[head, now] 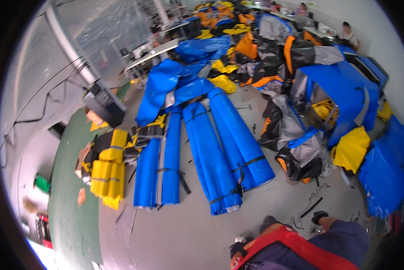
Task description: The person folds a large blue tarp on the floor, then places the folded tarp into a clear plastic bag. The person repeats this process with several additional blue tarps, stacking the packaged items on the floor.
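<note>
My right hand is out of view. At the bottom edge, a dark, partly covered shape that looks like my left hand (pixel 238 250) lies against a red band (pixel 273 236) across my body; blur hides its fingers. Before me on the grey floor lie long rolled bundles of blue coated sheet. The middle bundle (pixel 208 162) and the right bundle (pixel 246 145) carry black straps. A shorter blue pair (pixel 171 158) lies to their left, also strapped. Loose blue sheet (pixel 161 87) is heaped over their far ends.
Folded yellow bundles (pixel 107 179) are stacked at left, near a post (pixel 70 50). Grey, black and orange sheets (pixel 300 152) pile up at right, beside a blue boxy cover (pixel 343 91). A black strap and cord (pixel 311 207) lie near my foot. People sit at worktables (pixel 154 54) farther back.
</note>
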### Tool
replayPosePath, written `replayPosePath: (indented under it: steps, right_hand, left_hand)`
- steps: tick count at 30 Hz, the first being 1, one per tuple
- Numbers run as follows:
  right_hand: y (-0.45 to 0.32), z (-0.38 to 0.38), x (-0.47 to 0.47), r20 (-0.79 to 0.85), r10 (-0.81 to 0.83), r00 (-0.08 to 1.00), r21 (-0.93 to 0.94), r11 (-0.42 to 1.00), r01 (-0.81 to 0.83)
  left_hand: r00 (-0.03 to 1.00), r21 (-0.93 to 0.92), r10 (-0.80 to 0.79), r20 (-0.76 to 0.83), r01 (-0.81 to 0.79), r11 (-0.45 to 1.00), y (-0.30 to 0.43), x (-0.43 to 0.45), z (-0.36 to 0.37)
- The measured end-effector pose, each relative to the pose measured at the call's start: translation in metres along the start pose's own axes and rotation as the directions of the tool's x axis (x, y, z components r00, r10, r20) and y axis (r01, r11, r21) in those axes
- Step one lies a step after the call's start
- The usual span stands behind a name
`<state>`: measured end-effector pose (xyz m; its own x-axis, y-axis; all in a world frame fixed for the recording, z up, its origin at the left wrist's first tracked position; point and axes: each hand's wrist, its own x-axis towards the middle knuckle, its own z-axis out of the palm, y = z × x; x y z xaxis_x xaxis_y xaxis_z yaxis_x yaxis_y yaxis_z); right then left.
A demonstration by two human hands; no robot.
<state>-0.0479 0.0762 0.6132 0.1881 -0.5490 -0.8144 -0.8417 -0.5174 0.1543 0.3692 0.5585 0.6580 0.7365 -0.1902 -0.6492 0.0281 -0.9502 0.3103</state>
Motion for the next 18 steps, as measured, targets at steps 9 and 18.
replayPosePath:
  steps: [9, 18]
  right_hand:
    - [-0.099, 0.053, -0.042, 0.448, -0.106, 0.888, 0.213, 0.977, 0.009]
    - [-0.352, -0.257, 0.046, -0.325, -0.142, 0.935, 0.514, 0.804, 0.300]
  left_hand:
    - [0.999, 0.098, -0.046, 0.025, 0.043, 0.994, -0.010, 0.140, -0.133]
    - [0.993, 0.057, 0.039, 0.114, -0.046, 0.997, 0.073, 0.262, -0.212]
